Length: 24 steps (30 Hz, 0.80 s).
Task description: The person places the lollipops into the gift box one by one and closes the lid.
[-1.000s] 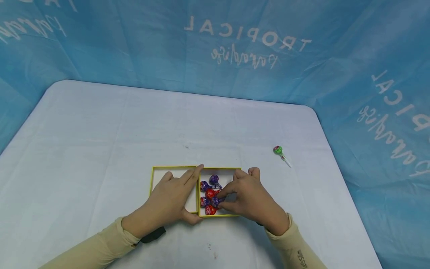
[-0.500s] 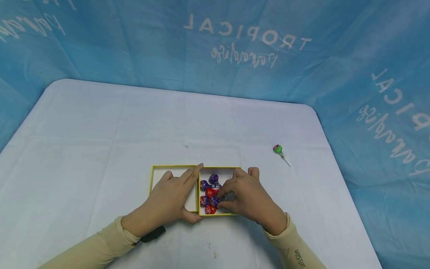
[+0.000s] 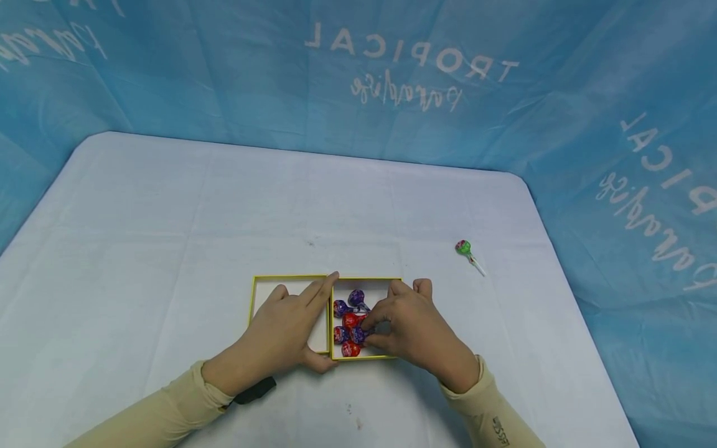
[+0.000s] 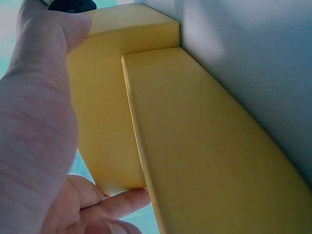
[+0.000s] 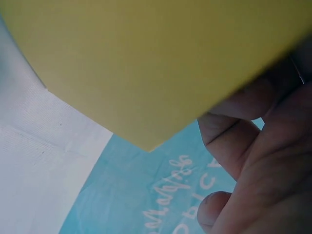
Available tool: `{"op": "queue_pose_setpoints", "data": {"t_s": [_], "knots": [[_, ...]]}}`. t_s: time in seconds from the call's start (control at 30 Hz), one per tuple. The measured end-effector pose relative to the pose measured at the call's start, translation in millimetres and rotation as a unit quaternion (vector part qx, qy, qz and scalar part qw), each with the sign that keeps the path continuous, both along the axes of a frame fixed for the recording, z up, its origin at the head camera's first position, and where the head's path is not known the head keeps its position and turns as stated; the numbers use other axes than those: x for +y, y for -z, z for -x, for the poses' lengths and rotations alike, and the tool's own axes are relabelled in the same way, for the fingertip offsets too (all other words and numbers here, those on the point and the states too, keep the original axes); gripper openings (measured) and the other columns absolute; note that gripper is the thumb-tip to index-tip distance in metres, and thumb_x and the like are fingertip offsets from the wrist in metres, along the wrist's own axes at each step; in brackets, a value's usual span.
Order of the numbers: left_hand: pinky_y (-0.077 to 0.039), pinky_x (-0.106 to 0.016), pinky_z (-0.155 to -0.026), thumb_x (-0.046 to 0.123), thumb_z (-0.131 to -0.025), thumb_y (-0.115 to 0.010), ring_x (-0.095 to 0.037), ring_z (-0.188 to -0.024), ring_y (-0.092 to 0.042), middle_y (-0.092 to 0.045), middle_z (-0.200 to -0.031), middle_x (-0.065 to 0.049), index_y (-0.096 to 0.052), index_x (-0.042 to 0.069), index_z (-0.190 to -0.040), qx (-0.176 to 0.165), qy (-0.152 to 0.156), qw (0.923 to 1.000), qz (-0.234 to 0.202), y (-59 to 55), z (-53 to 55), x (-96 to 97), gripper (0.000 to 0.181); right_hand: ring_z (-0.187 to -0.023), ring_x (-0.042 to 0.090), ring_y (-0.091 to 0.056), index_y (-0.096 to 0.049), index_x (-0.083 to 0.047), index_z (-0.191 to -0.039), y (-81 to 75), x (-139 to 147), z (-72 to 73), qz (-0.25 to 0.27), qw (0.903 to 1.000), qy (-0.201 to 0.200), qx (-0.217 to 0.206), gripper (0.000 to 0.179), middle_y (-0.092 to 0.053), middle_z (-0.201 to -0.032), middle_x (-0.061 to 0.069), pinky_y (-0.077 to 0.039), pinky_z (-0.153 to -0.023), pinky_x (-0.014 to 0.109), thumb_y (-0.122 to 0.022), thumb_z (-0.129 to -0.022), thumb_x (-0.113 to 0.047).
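Two shallow yellow-edged box halves stand side by side: a left one (image 3: 291, 275) with a white inside, and a right one (image 3: 381, 289) holding several purple and red lollipops. My left hand (image 3: 285, 326) spans the place where they meet, thumb at the near edge and fingertips at the far edge, gripping them. The left wrist view shows their yellow outer walls (image 4: 204, 122) between thumb and fingers. Inside the right half, my right hand (image 3: 414, 323) pinches at a purple lollipop (image 3: 357, 335) with thumb and index finger. A yellow wall (image 5: 146, 63) hides those fingertips in the right wrist view.
A green lollipop (image 3: 463, 248) with a white stick lies to the right, beyond the right hand. The white-covered table (image 3: 252, 205) reaches back to a blue printed curtain (image 3: 269, 74). A black item (image 3: 255, 391) shows beneath the left wrist.
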<state>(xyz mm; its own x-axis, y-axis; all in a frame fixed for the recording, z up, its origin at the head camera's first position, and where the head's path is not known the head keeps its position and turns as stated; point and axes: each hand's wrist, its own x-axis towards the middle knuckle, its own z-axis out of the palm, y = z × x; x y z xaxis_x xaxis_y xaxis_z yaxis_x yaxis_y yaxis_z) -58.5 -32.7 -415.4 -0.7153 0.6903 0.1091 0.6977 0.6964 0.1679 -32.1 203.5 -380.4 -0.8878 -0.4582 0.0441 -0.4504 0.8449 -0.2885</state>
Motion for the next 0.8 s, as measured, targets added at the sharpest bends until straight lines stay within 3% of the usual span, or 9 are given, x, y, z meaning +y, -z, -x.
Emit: {"op": "queue_pose_setpoints", "data": {"t_s": [0.33,0.63,0.8], "knots": [[-0.029,-0.029,-0.068,0.083,-0.058,-0.072,-0.008,-0.062,-0.058,-0.056,-0.145,-0.006,-0.030,0.003,-0.157,-0.003,-0.001,1.0000,-0.005,-0.1,-0.1,0.2,0.135,-0.078,0.003,-0.040,-0.081,-0.031,-0.077,-3.7,5,1.3,0.019,0.9998,-0.001,-0.002,0.019,-0.072,-0.076,-0.021,-0.017,-0.078,0.044,-0.095,-0.065,-0.033],[-0.030,-0.030,-0.069,0.084,-0.058,-0.072,-0.008,-0.060,-0.057,-0.055,-0.147,-0.006,-0.029,0.003,-0.158,-0.003,-0.001,1.0000,0.000,-0.8,0.0,0.5,0.135,-0.072,0.003,-0.035,-0.081,-0.033,-0.080,-7.4,21,7.4,0.101,0.9949,0.002,0.009,0.019,-0.071,-0.080,-0.026,-0.011,-0.076,0.046,-0.094,-0.067,-0.026],[-0.030,-0.030,-0.069,0.084,-0.058,-0.072,-0.010,-0.065,-0.060,-0.053,-0.149,-0.006,-0.027,0.004,-0.159,-0.019,-0.002,0.9998,0.006,-1.8,0.0,0.9,0.136,-0.070,0.004,-0.036,-0.080,-0.035,-0.081,-8.0,32,12.1,0.135,0.9900,0.017,0.037,0.017,-0.069,-0.079,-0.028,-0.010,-0.077,0.047,-0.092,-0.071,-0.026]]}}
